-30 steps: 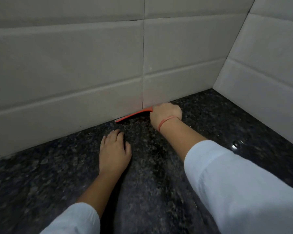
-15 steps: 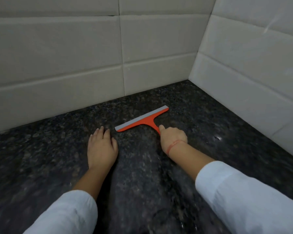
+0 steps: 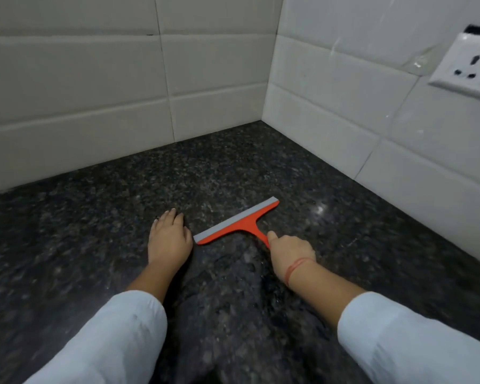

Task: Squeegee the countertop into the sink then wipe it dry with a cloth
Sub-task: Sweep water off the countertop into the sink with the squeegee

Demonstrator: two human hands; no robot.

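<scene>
Squeegee point(image 3: 247, 224), orange with a grey rubber blade, lies on the dark speckled countertop point(image 3: 94, 231) at the centre of the view, its blade running from eight o'clock to two o'clock and its rubber edge turned toward the tiled walls point(image 3: 81, 92), whose corner sits at one o'clock. The right hand point(image 3: 290, 252) is clamped on the handle, fingers curled round it and thumb laid along the top, a red thread point(image 3: 297, 268) at the wrist. The left hand point(image 3: 169, 239) rests flat at nine o'clock of the blade, fingers straight and together, holding nothing, just beside the blade's near end. To make this stroke count, the whole rubber edge likely needs to sit evenly on the stone, the handle held low and the pressure steady, so that no strip of water slips under one end. Straight, overlapping pulls would serve better than short dabs. The bracing hand appears to want lifting clear of any path that runs toward nine o'clock. A glint at three o'clock of the blade may be water to be gathered (neither sink nor cloth is in view, so the right direction of travel cannot be told). A white socket point(image 3: 466, 65) on the wall at two o'clock argues against flicking spray upward.
</scene>
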